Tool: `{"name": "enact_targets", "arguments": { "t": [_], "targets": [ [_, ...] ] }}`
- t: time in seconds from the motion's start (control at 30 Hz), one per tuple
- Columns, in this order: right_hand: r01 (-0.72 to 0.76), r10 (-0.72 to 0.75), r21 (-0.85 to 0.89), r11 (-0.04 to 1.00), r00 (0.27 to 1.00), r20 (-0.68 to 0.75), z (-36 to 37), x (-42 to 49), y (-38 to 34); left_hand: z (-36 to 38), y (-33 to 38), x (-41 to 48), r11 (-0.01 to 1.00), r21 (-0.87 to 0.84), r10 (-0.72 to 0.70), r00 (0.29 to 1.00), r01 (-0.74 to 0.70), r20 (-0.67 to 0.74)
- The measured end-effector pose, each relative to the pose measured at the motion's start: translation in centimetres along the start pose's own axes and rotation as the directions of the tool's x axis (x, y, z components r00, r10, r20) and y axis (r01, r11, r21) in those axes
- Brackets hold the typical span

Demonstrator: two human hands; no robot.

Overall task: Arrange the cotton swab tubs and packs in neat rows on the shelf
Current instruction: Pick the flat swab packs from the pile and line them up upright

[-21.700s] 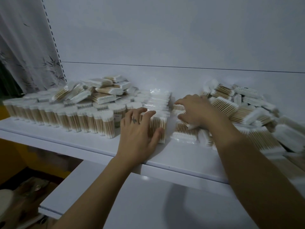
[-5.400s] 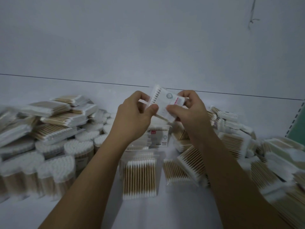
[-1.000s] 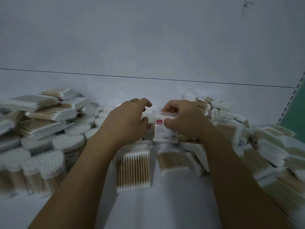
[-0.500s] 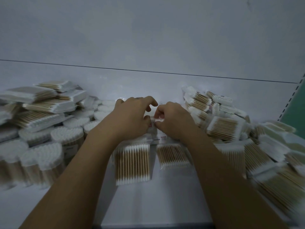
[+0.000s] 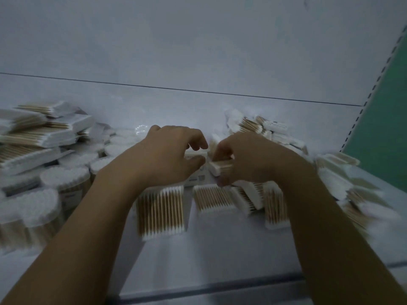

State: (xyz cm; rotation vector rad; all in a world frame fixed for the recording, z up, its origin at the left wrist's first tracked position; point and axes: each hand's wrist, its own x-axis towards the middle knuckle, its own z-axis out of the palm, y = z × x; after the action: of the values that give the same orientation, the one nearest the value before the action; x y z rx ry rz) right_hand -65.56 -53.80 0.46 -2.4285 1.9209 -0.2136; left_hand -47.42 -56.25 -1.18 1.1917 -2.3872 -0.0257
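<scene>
On the white shelf my right hand pinches a small swab pack between thumb and fingers, just above the row of packs in the middle. My left hand hovers beside it with fingers curled over an upright labelled pack; whether it grips that pack is hidden. A flat pack of wooden swabs lies in front of my left wrist, another pack to its right. Round tubs stand in rows at the left.
Loose packs are stacked on top of the tubs at the left. A jumbled heap of packs fills the right side up to the green wall. The shelf's front edge runs below my forearms.
My right hand has picked a small pack out of the right-hand group and drawn it toward the middle. Both hands stay close together over the centre row; the view dipped slightly.
</scene>
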Motion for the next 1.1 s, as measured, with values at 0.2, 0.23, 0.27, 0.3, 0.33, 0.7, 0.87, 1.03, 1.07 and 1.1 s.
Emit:
{"name": "enact_targets", "arguments": {
  "t": [0.2,0.23,0.27,0.3,0.33,0.7,0.87,1.03,1.07,1.1],
  "targets": [
    [0.029,0.027,-0.193,0.981,0.959,0.283,3.1,-0.9,-0.5,0.8,1.1,-0.4,0.998,0.011,0.054,0.994,-0.055,0.093],
    [0.034,0.027,-0.198,0.980,0.955,0.294,3.4,-0.6,-0.8,0.9,1.2,-0.5,0.998,-0.002,0.061,0.993,-0.061,0.099],
    [0.045,0.011,-0.198,0.979,0.962,0.274,3.6,-0.5,-0.9,1.0,1.2,-0.5,0.998,-0.019,0.066,0.993,-0.065,0.093],
    [0.053,-0.004,-0.194,0.980,0.969,0.245,3.3,-0.3,-0.9,1.0,1.2,-0.4,0.997,-0.036,0.071,0.995,-0.068,0.075],
    [0.061,-0.029,-0.170,0.984,0.983,0.183,2.8,-0.3,-0.8,1.0,1.2,-0.3,0.996,-0.051,0.070,0.996,-0.068,0.048],
    [0.113,0.173,0.652,0.750,0.918,-0.358,-0.9,0.6,2.1,0.7,0.5,0.0,0.941,-0.335,-0.077,0.991,0.038,-0.106],
    [0.151,0.045,0.535,0.831,0.941,-0.336,-0.4,1.7,1.6,0.0,-0.5,0.6,0.981,-0.187,-0.087,0.977,0.050,-0.196],
    [0.091,-0.040,0.200,0.976,0.968,-0.247,1.4,2.6,0.5,0.1,-1.1,0.5,0.996,-0.089,-0.043,0.981,0.027,-0.188],
    [0.102,-0.062,0.177,0.979,0.973,-0.220,2.1,2.8,0.2,0.2,-1.2,0.4,0.998,-0.056,-0.042,0.983,0.033,-0.177],
    [0.108,-0.072,0.170,0.979,0.976,-0.205,2.8,3.1,-0.1,0.3,-1.3,0.4,0.999,-0.030,-0.043,0.986,0.038,-0.163]
  ]
}}
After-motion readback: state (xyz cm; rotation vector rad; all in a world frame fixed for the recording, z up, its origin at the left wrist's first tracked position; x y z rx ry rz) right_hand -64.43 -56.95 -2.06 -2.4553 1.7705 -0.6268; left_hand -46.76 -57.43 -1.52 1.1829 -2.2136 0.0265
